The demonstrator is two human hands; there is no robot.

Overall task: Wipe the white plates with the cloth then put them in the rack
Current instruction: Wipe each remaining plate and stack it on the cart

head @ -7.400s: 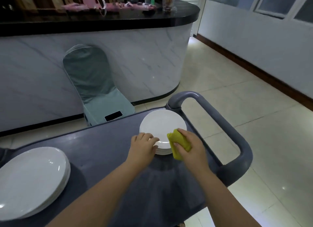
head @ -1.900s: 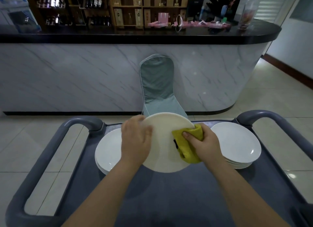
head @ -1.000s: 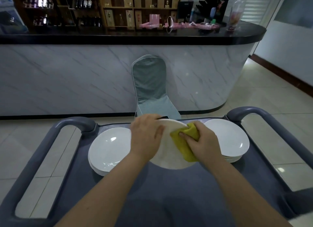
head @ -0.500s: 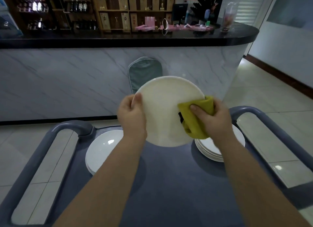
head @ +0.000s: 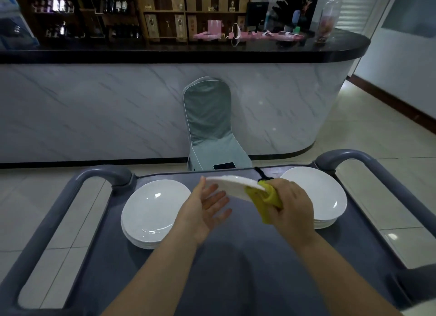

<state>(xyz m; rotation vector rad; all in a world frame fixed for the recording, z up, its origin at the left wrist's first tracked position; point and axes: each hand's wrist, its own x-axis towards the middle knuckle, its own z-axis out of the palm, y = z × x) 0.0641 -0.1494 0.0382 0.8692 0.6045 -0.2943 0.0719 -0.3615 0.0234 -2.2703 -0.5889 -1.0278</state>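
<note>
My right hand (head: 289, 207) pinches the plate (head: 232, 186) through the cloth (head: 265, 201) above the surface (head: 236, 256); my left hand (head: 204, 209) lies spread beneath the plate.

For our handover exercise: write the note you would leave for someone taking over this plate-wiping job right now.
Left hand: open, palm up, under the lifted plate, thumb at its rim.
Right hand: pinching that plate's right edge through the yellow cloth.
The plate is in the air, nearly flat, above the grey cart.
One stack of white plates sits on the cart's left, another stack on its right.
Done: cannot tell which stack is wiped.
Left: finish wiping and rack the plates; no rack is in view.
</note>
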